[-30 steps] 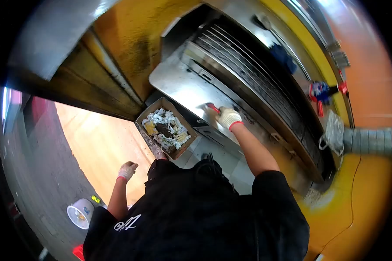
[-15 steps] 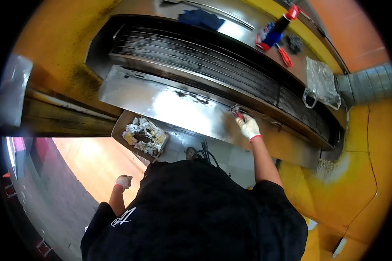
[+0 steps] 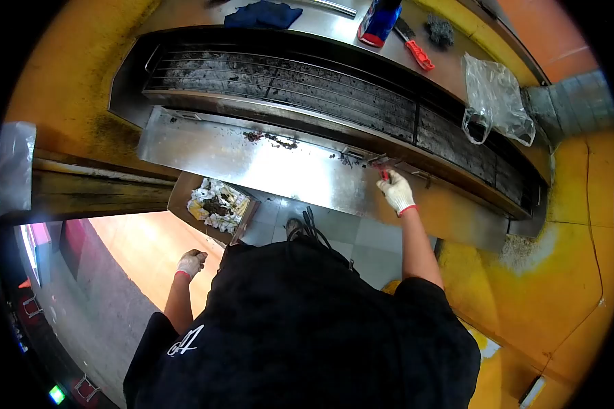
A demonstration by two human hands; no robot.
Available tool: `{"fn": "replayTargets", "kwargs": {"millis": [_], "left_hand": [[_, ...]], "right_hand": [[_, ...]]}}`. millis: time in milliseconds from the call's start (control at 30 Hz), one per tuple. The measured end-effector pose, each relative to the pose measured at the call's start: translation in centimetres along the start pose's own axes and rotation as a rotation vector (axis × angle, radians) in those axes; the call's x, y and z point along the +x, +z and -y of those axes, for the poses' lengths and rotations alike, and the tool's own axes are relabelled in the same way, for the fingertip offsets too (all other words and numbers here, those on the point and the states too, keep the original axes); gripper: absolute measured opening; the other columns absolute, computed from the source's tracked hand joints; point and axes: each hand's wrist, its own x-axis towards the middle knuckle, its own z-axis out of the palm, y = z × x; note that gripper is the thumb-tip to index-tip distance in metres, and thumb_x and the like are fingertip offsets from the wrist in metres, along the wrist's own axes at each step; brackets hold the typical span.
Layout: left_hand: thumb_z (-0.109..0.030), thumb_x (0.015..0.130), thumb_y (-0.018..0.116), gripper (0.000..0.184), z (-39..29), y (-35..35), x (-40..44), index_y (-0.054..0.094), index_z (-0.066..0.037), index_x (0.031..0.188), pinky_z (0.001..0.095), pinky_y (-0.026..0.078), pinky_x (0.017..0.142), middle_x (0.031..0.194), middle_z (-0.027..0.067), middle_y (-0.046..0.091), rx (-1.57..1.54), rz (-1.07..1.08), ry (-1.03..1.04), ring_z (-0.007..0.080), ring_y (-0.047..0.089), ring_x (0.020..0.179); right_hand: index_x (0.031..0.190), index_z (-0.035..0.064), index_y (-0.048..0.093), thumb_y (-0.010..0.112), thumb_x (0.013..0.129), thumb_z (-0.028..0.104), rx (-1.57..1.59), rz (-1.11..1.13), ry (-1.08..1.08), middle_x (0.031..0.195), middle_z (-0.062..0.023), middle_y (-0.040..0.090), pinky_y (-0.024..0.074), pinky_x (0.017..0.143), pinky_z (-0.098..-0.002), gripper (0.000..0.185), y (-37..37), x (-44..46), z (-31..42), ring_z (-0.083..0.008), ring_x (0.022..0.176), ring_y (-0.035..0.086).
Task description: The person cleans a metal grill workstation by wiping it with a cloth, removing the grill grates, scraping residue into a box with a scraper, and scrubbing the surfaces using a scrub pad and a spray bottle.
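My right hand (image 3: 397,193), in a white work glove with a red cuff, grips a small red-handled tool (image 3: 383,173). Its head is blurred, so I cannot tell its exact kind. It is over the steel ledge (image 3: 205,151) along the front of a long grill (image 3: 252,82). Dark crumbs of residue (image 3: 273,140) lie on this ledge to the left of the tool, with a few more close to it. My left hand (image 3: 192,262), gloved too, hangs at my left side with its fingers curled; nothing shows in it.
Below the ledge stands a cardboard box (image 3: 177,198) of crumpled, soiled paper. Behind the grill are a blue cloth (image 3: 262,15), a blue bottle (image 3: 380,24), a red-handled scraper (image 3: 418,54), a dark scouring pad (image 3: 440,31) and a clear plastic bag (image 3: 494,95).
The view has shifted, bringing the grill's right end closer. My right hand has moved slightly right along the ledge with the tool. More dark bits show beside it. My left hand stays curled.
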Motion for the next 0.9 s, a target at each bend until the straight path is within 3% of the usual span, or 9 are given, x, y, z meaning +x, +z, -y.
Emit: {"fn": "replayTargets", "kwargs": {"millis": [33, 167, 267, 300, 400, 533, 700, 767, 900], "left_hand": [[-0.024, 0.096, 0.072, 0.026, 0.1, 0.3, 0.0, 0.069, 0.0, 0.106, 0.0298, 0.045, 0.054, 0.077, 0.0043, 0.063, -0.003, -0.006, 0.002, 0.0144, 0.056, 0.059], [-0.025, 0.095, 0.073, 0.028, 0.9, 1.7, -1.3, 0.069, 0.0, 0.108, 0.0303, 0.045, 0.054, 0.075, 0.0047, 0.063, 0.06, 0.003, -0.009, 0.0144, 0.055, 0.058], [-0.025, 0.095, 0.072, 0.03, 3.9, 2.0, -0.4, 0.069, 0.001, 0.109, 0.0309, 0.047, 0.054, 0.077, 0.0058, 0.064, -0.002, 0.029, -0.041, 0.0152, 0.057, 0.058], [-0.026, 0.095, 0.072, 0.03, 4.7, 2.2, -0.1, 0.068, 0.001, 0.109, 0.0311, 0.048, 0.054, 0.078, 0.0059, 0.064, -0.015, 0.032, -0.044, 0.0154, 0.057, 0.059], [-0.028, 0.096, 0.071, 0.031, 6.8, 1.7, 0.5, 0.068, 0.0, 0.108, 0.0317, 0.049, 0.053, 0.077, 0.0058, 0.063, 0.164, 0.084, 0.052, 0.0167, 0.058, 0.059], [-0.024, 0.097, 0.07, 0.026, 8.5, 1.3, 2.2, 0.066, -0.001, 0.107, 0.033, 0.044, 0.047, 0.073, 0.0059, 0.061, -0.028, 0.095, -0.021, 0.0181, 0.055, 0.054], [-0.022, 0.098, 0.069, 0.022, 9.5, 3.2, 4.1, 0.063, -0.003, 0.108, 0.0312, 0.039, 0.043, 0.071, 0.004, 0.058, -0.135, 0.125, -0.027, 0.0154, 0.052, 0.052], [-0.02, 0.098, 0.07, 0.018, 10.6, 4.1, 4.4, 0.059, -0.006, 0.1, 0.0314, 0.041, 0.043, 0.068, 0.0024, 0.054, -0.134, 0.175, -0.044, 0.0149, 0.05, 0.05], [-0.022, 0.1, 0.067, 0.017, 14.1, 6.5, 5.0, 0.058, -0.009, 0.097, 0.0311, 0.035, 0.04, 0.063, -0.0001, 0.048, -0.239, 0.216, -0.164, 0.014, 0.043, 0.046]], "right_hand": [[0.132, 0.0061, 0.067, 0.071, 0.088, 0.034, 0.027, -0.066, -0.023, 0.124, -0.0264, 0.07, 0.0506, 0.103, -0.0414, 0.052, 1.8, 1.4, -2.6, -0.0405, 0.12, 0.065], [0.13, -0.0013, 0.067, 0.076, 0.087, 0.031, -0.335, 0.206, 0.082, 0.125, -0.0252, 0.071, 0.0491, 0.104, -0.0375, 0.055, 0.4, -1.6, 4.6, -0.0322, 0.12, 0.068], [0.129, -0.0012, 0.068, 0.075, 0.092, 0.033, 0.487, 0.294, -0.026, 0.115, -0.016, 0.074, 0.0495, 0.1, -0.034, 0.051, 3.0, -2.4, 3.4, -0.023, 0.104, 0.069], [0.129, -0.0012, 0.068, 0.075, 0.092, 0.033, 0.487, 0.29, -0.033, 0.115, -0.016, 0.074, 0.0495, 0.1, -0.034, 0.051, 3.5, -2.2, 3.3, -0.023, 0.104, 0.069], [0.123, 0.001, 0.067, 0.07, 0.097, 0.028, 0.175, 0.246, 0.0, 0.099, -0.0046, 0.068, 0.0533, 0.075, -0.0305, 0.038, 4.4, -3.2, 4.7, -0.0126, 0.081, 0.062], [0.116, 0.0023, 0.068, 0.068, 0.1, 0.033, 0.376, 0.172, 0.064, 0.091, -0.0017, 0.066, 0.0514, 0.068, -0.0311, 0.035, 5.3, -7.3, 6.1, -0.0113, 0.077, 0.06], [0.118, -0.0004, 0.066, 0.068, 0.1, 0.035, -0.054, 0.147, 0.103, 0.078, -0.0044, 0.064, 0.0497, 0.057, -0.0319, 0.04, 5.5, -10.7, 1.1, -0.0151, 0.062, 0.059], [0.11, -0.0011, 0.07, 0.071, 0.095, 0.037, 0.26, 0.178, 0.289, 0.084, -0.0103, 0.07, 0.0502, 0.059, -0.0368, 0.041, 4.5, -13.0, -1.2, -0.0198, 0.061, 0.062], [0.107, -0.0006, 0.07, 0.072, 0.094, 0.034, 0.272, 0.077, 0.272, 0.078, -0.0085, 0.066, 0.0478, 0.055, -0.0372, 0.038, 1.3, -15.7, -4.5, -0.0199, 0.058, 0.06]]}}
